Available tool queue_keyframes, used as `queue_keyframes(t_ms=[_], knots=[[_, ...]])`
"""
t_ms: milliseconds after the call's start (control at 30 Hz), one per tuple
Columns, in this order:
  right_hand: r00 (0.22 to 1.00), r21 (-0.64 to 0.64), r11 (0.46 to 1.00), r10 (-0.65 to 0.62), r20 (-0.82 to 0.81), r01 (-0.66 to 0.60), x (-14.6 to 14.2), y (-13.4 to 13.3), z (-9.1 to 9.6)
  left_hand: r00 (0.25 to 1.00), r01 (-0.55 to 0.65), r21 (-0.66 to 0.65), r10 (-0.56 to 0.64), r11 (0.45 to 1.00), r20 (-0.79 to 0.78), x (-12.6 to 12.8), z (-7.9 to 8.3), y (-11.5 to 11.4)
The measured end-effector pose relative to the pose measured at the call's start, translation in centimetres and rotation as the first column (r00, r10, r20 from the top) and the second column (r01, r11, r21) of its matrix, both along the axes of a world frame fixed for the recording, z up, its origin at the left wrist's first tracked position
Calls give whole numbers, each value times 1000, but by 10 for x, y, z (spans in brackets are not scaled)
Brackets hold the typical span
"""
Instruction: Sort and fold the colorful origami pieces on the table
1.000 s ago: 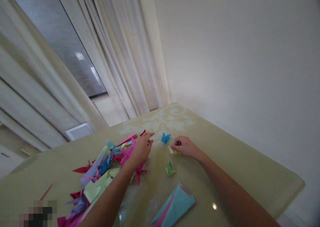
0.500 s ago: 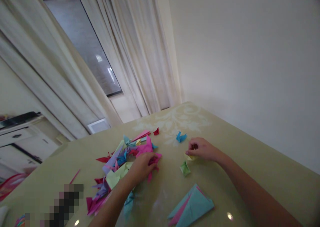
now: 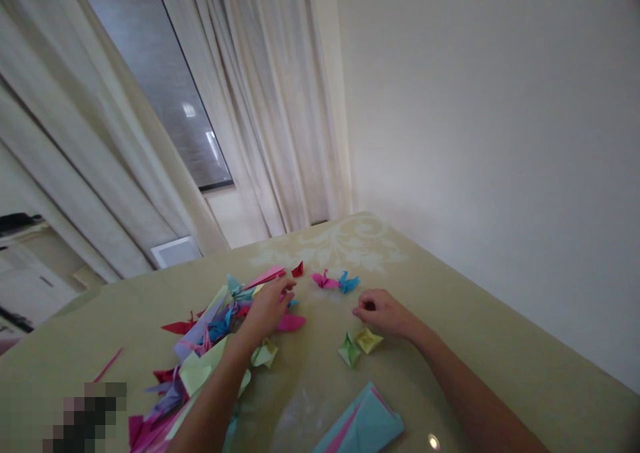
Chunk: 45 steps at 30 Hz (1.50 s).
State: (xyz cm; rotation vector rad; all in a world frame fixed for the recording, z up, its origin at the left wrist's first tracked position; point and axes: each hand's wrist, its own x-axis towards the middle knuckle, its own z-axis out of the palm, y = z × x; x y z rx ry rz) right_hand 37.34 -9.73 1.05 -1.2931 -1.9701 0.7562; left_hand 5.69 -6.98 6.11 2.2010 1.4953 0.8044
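Note:
My left hand (image 3: 267,306) lies on a heap of coloured paper pieces (image 3: 210,340), its fingers stretched toward the heap's far edge with nothing clearly gripped. My right hand (image 3: 383,310) rests on the table as a loose fist with nothing showing in it. Just in front of it lie a yellow folded piece (image 3: 369,340) and a green folded piece (image 3: 349,350), side by side. Beyond the hands a pink folded figure (image 3: 323,280) and a blue folded figure (image 3: 349,282) sit together. A small red piece (image 3: 298,269) lies further left.
The beige table (image 3: 500,346) has a pale floral pattern at its far end. A teal and pink paper stack (image 3: 363,426) lies near me. A light green folded piece (image 3: 264,354) sits by my left forearm. Curtains and a window stand behind; a white wall runs along the right.
A pink folded figure now lies beside the blue one. The yellow piece has left my right hand and lies next to the green one. My left hand returned to the heap.

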Motion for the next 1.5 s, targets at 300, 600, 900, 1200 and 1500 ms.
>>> queue_keyframes(t_ms=[300,600,900,1200,1500], knots=[[997,113,991,-72,-17,73,-8,-1,3,900,-43,-120,-14,992,-436,-23,-12,-30],[983,231,956,-184,-1,179,-11,-5,14,993,-118,119,119,986,0,-34,47,-31],[799,220,975,-123,589,-13,-81,45,57,744,-111,109,10,988,668,-43,85,-50],[668,22,994,55,742,-106,-95,58,54,731,-247,95,121,965,672,-45,103,-71],[962,95,962,241,131,-255,-103,24,123,816,-206,99,116,973,566,-24,88,-63]])
